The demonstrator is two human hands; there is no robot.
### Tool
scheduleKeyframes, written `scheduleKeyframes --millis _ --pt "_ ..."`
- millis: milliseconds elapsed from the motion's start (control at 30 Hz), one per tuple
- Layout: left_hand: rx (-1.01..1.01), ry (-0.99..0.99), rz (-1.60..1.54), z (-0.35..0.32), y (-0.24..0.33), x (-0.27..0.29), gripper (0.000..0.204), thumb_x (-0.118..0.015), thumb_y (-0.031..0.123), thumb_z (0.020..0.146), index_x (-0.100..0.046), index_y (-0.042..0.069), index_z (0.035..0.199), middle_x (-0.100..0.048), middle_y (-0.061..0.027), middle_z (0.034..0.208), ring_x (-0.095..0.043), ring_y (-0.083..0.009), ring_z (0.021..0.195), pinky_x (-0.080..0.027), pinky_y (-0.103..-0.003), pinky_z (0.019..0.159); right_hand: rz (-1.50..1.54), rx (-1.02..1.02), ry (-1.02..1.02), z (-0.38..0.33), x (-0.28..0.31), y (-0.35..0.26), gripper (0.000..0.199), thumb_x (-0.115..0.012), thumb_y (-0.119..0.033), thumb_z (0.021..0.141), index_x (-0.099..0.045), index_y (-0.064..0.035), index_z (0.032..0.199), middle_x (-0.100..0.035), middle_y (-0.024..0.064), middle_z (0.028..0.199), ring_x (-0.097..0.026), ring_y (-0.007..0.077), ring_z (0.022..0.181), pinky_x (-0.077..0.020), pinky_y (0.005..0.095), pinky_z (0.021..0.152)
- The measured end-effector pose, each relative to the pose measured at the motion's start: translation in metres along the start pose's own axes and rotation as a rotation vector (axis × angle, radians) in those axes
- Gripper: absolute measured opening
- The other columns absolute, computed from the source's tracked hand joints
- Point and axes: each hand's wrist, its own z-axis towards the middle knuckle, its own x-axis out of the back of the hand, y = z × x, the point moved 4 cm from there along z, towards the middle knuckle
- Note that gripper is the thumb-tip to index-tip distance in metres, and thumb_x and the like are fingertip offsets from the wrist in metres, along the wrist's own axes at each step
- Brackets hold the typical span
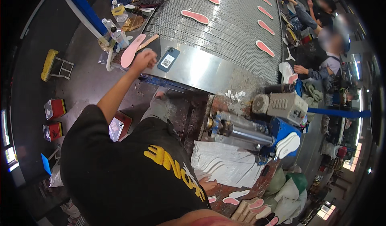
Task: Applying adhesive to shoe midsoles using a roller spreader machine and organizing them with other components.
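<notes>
My left hand (145,59) is over the near-left corner of the conveyor's metal end plate, its fingers loosely bent and slightly blurred. A pink insole (129,56) lies beside it, with a flat wooden strip (148,42) just beyond. Right of this hand, a dark phone (168,59) with a white square label lies on the metal. My right hand (207,183), partly hidden by my shirt, rests with fingers out at the near-left edge of a white sheet (229,165). Loose insoles (230,201) in pink and white lie near that hand.
Pink-and-white insoles (195,16) lie spread on the mesh conveyor (229,28). A metal roller machine (245,133) and grey motor (281,105) stand at right. Bottles (118,11) crowd the far left corner. Co-workers (331,45) are across the belt. Stools (56,66) stand at left.
</notes>
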Motion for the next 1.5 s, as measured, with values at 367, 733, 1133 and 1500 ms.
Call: scheduleKeyframes --millis 367,733,1133,1500 --pt "-0.156 0.323 0.845 0.332 0.0 0.119 0.021 -0.051 0.016 0.08 -0.059 0.0 0.09 -0.063 -0.0177 0.089 -0.062 -0.033 0.082 -0.049 -0.039 0.073 -0.031 -0.053 -0.41 -0.02 -0.064 -0.099 0.042 -0.058 -0.016 0.078 -0.048 0.0057 0.112 -0.054 0.0203 0.1 -0.053 0.0335 0.095 -0.0416 0.0408 0.084" --pt "-0.247 -0.041 1.61 0.44 0.005 0.184 0.031 -0.046 0.002 0.081 -0.046 0.004 0.111 -0.048 -0.0137 0.108 -0.053 -0.0317 0.099 -0.05 -0.042 0.077 0.011 -0.231 -0.638 -0.043 -0.078 -0.17 0.04 -0.058 -0.015 0.077 -0.05 0.0054 0.111 -0.056 0.0189 0.099 -0.054 0.0315 0.094 -0.0423 0.0397 0.084" --pt "-0.423 -0.203 1.645 0.428 -0.012 0.176 0.018 -0.047 0.006 0.08 -0.047 0.005 0.098 -0.05 -0.0126 0.098 -0.055 -0.0303 0.093 -0.051 -0.041 0.072 0.171 -0.373 -0.925 -0.076 -0.09 -0.166 0.038 -0.058 -0.013 0.077 -0.051 0.0051 0.109 -0.057 0.0174 0.098 -0.055 0.0293 0.092 -0.043 0.0385 0.083" --pt "-0.593 -0.173 1.306 0.412 0.083 0.045 0.026 -0.049 0.006 0.076 -0.052 0.002 0.102 -0.056 -0.0209 0.104 -0.054 -0.0392 0.093 -0.045 -0.045 0.078 0.593 -0.693 -0.838 -0.207 -0.109 -0.174 0.036 -0.058 -0.012 0.076 -0.053 0.0048 0.107 -0.058 0.016 0.096 -0.056 0.0273 0.091 -0.0436 0.0373 0.082"
